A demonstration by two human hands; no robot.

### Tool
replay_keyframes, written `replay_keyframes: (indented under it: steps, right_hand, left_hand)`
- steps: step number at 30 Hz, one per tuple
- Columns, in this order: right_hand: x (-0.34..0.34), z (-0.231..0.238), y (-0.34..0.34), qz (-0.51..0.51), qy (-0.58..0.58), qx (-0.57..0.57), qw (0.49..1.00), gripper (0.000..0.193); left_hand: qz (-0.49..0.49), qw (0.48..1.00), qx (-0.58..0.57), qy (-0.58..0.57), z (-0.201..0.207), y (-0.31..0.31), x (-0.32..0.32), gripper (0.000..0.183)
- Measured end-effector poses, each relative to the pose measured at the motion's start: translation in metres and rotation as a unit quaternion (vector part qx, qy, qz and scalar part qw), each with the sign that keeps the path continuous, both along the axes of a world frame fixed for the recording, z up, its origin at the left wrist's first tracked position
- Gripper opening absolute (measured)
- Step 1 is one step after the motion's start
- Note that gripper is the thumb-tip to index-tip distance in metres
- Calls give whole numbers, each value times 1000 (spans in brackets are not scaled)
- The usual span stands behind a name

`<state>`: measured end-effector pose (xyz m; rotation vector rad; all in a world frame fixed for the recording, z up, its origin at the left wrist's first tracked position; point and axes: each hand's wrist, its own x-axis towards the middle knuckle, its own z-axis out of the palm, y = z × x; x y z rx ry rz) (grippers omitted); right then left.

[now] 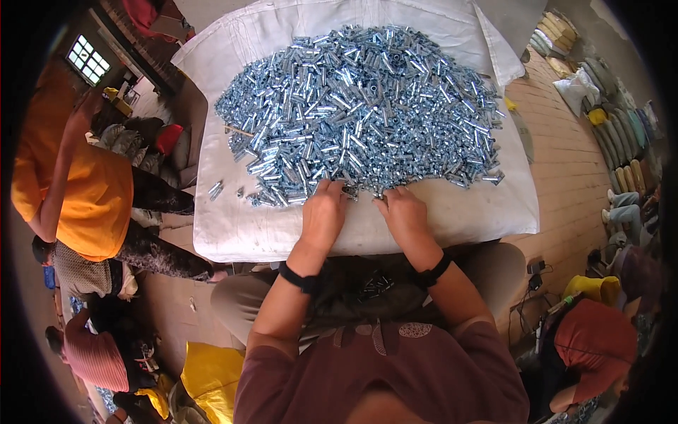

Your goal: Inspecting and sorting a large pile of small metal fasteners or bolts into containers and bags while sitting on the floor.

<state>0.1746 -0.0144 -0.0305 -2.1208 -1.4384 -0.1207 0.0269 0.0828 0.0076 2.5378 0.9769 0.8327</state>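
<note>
A broad heap of small shiny metal sleeves and nut-like pieces (367,106) covers much of a table draped in white cloth (466,215). At the heap's near edge my left hand (325,213) has its fingers bent closed, with small metal pieces beside the fingertips. What it grips is too small to make out. Just to the right, my right hand (407,215) pinches thumb and forefinger together at a small metal piece (378,193). More small metal pieces (376,285) rest on the dark cloth in my lap. A few loose sleeves (216,189) lie apart at the left.
A person in an orange shirt (88,201) stands close at the left. Others bend over work at lower left and lower right (593,346). A yellow sack (212,378) stands by my left side. Stacked sacks (614,134) line the right wall. A thin stick (239,131) lies on the heap.
</note>
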Motion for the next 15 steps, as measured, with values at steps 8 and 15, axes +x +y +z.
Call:
replay_keyframes:
  steps: [8,15]
  right_hand:
    - [6,-3,6,34,87,48,994,18]
    - [16,-8,7,32,171,100,980,14]
  left_hand:
    - [27,991,23,127,-17,27,15,13]
    - [-17,1000,24,-9,-15,31,-2,10]
